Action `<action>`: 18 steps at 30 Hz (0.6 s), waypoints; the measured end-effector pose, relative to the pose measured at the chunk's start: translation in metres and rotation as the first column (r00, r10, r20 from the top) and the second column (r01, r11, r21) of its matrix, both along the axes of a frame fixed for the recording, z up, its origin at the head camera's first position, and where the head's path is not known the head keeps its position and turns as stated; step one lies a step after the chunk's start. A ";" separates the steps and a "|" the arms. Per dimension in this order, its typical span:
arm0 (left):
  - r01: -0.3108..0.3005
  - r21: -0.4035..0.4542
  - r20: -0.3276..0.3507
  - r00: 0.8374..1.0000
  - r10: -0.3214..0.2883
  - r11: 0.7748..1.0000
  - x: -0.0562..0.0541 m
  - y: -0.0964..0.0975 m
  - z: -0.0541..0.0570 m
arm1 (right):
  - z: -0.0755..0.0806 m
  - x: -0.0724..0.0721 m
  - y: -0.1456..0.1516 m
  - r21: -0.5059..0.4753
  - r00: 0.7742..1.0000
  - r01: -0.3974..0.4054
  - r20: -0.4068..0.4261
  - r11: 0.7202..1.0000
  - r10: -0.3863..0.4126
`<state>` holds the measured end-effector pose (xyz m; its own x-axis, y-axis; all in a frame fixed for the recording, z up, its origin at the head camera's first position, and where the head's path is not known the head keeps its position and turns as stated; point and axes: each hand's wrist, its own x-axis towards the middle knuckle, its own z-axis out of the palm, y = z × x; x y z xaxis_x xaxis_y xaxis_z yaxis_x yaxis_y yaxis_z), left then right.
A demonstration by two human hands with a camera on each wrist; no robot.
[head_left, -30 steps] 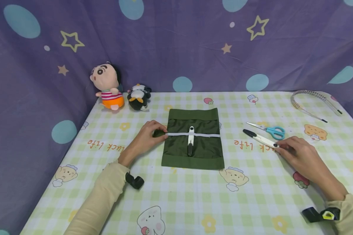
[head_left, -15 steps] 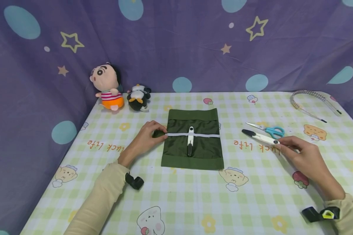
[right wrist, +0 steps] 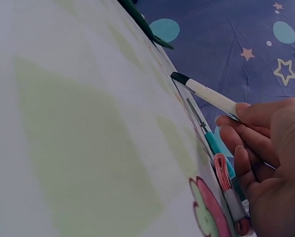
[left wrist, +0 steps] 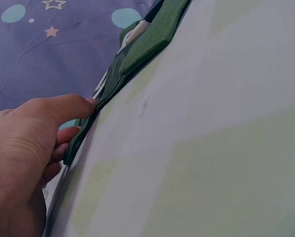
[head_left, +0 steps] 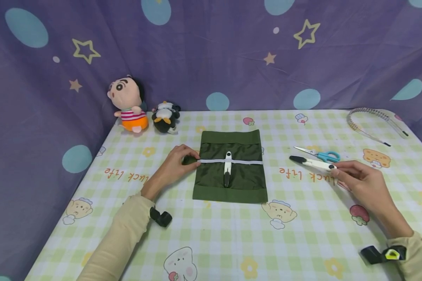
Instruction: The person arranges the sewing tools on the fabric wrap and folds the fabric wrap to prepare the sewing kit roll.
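On the checked tablecloth (head_left: 228, 234), has green cloth (head_left: 231, 137) spread flat. With left hand (head_left: 177, 162) narrowed to a pinch, grips its left-edge tab (head_left: 188, 159); with right hand (head_left: 367, 183) likewise narrowed, pinches white, black-ended tool (head_left: 315, 163), raised beside blue-handled scissors (head_left: 328, 157).

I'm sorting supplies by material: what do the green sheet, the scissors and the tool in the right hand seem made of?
Green sheet: fabric, probably synthetic; its creased middle shines softly, its end bands look matte.
Scissors: turquoise handles likely smooth plastic; grey, pointed blades look like metal.
Held tool: probably hard plastic; its white body looks smooth and rigid.
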<state>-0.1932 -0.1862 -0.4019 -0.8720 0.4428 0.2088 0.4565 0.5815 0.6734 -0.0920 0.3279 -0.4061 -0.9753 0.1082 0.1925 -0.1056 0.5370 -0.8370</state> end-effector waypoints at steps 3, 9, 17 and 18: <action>0.003 0.003 0.002 1.000 -0.003 1.000 0.000 0.000 0.000 | 0.001 -0.001 -0.001 -0.028 1.000 0.010 0.017 1.000 -0.010; 0.002 0.005 -0.005 1.000 -0.002 1.000 0.000 0.000 0.000 | 0.003 -0.003 0.000 -0.078 1.000 0.017 0.015 0.997 -0.016; 0.008 0.005 0.002 1.000 -0.008 1.000 0.000 0.000 0.000 | 0.001 -0.008 0.000 -0.153 0.999 0.033 -0.028 0.988 -0.038; 0.010 0.007 0.002 1.000 -0.010 1.000 0.001 0.000 0.000 | 0.001 -0.009 0.000 -0.161 0.999 0.033 -0.031 0.986 -0.039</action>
